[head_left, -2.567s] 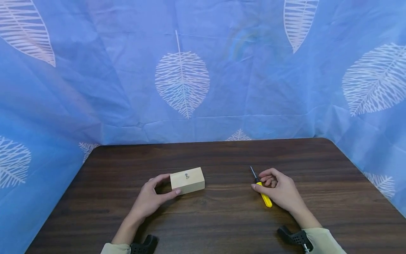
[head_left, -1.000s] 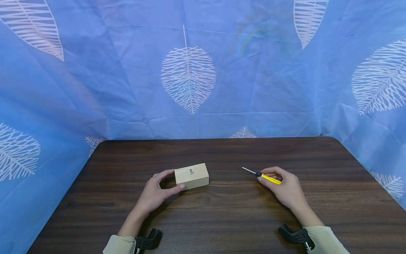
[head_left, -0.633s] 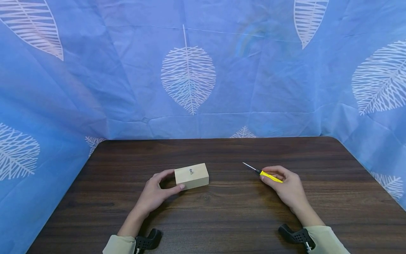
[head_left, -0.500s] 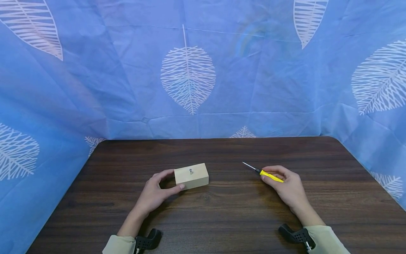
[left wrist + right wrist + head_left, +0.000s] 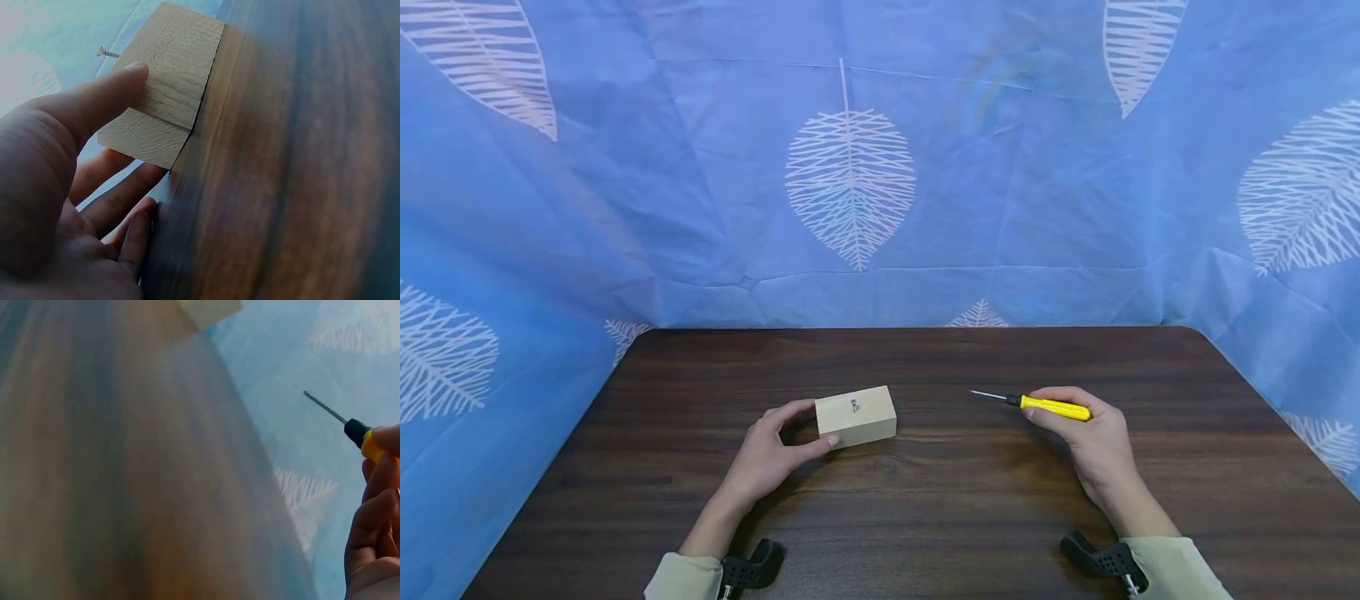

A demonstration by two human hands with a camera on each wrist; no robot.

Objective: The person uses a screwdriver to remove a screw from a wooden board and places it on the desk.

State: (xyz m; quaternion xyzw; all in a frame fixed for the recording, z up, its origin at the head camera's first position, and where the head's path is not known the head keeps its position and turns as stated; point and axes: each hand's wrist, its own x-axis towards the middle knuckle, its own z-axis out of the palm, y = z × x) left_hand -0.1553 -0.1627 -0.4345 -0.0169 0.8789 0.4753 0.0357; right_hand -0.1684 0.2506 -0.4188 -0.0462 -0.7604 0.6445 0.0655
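A pale wooden block (image 5: 867, 415) lies on the table, and a small screw (image 5: 854, 406) stands up from its top face. My left hand (image 5: 767, 457) grips the block's left end, thumb on the near side and fingers round the far side. In the left wrist view the screw (image 5: 107, 54) is partly sunk in the block (image 5: 169, 69), its head well clear of the wood. To the right, my right hand (image 5: 1093, 433) pinches a yellow-handled screwdriver (image 5: 1052, 407) above the table. Its thin metal shaft points left, toward the block, with a wide gap between them.
The dark wood-grain table (image 5: 925, 517) has rounded far corners. Behind it and along both sides hangs a blue cloth (image 5: 715, 200) with white leaf prints. Black wrist mounts (image 5: 752, 565) sit at the cuffs of both sleeves.
The screwdriver has swung from pointing away from me to nearly level, its tip leftward, as the right-hand fingers shifted along it. My left hand and the block have kept their places.
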